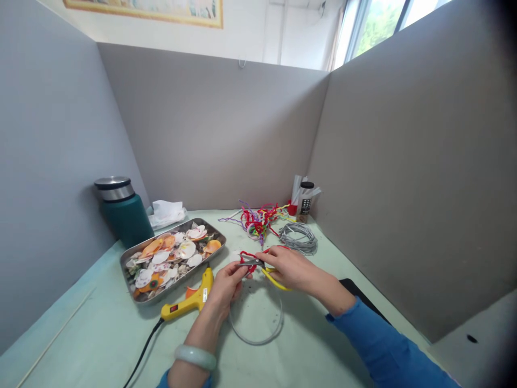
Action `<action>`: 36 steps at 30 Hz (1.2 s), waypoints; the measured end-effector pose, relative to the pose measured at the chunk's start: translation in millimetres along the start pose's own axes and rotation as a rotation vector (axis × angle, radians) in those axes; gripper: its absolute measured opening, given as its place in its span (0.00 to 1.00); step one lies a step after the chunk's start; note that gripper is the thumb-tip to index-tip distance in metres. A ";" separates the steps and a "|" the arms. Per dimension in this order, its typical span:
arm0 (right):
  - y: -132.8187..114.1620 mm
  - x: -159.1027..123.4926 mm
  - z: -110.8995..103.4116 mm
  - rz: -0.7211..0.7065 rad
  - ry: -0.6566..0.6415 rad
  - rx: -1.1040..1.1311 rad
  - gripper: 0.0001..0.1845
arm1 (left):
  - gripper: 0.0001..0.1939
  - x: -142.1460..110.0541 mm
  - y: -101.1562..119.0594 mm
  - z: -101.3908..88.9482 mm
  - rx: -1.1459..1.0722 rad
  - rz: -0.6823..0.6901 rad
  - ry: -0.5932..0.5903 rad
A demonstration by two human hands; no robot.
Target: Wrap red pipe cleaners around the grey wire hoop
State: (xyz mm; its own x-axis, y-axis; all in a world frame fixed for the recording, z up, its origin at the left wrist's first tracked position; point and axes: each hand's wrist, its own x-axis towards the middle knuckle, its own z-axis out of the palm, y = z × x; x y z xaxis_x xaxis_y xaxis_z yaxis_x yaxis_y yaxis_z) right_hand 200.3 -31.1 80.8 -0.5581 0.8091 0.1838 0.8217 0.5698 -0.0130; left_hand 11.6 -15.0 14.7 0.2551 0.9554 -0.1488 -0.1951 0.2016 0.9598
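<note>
Pinches red yarn [252, 269] in the left hand [226, 284] and grips yellow-handled scissors [260, 263] in the right hand [288, 267] with blades [247, 263] across the yarn, at the far side of a grey wire ring [258, 343] over the green tabletop [319, 334], between a yellow glue gun [186, 305] and a grey wire coil [299, 240].

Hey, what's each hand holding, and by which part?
The right hand holds scissors by the yellow handle. The left hand pinches a red strand; exactly which part can't be told.
</note>
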 end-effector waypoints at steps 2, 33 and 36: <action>1.2 1.7 -2.9 -0.029 -0.012 0.005 0.25 | 0.21 -0.4 1.3 -0.4 -0.022 -0.002 -0.025; -7.2 5.4 1.7 -0.004 -0.040 -0.030 0.24 | 0.19 -0.9 1.9 -1.4 0.050 -0.002 0.051; -9.9 5.4 -1.1 0.012 -0.060 -0.031 0.22 | 0.18 -0.5 1.2 -1.1 0.073 -0.003 0.078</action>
State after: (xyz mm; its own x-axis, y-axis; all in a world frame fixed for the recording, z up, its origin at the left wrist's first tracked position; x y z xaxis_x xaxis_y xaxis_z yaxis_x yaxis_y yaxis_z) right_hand 189.3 -32.6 83.0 -0.5536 0.8234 0.1245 0.8309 0.5562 0.0160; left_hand 10.2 -15.0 15.7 0.1807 0.9693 -0.1669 -0.1241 0.1908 0.9737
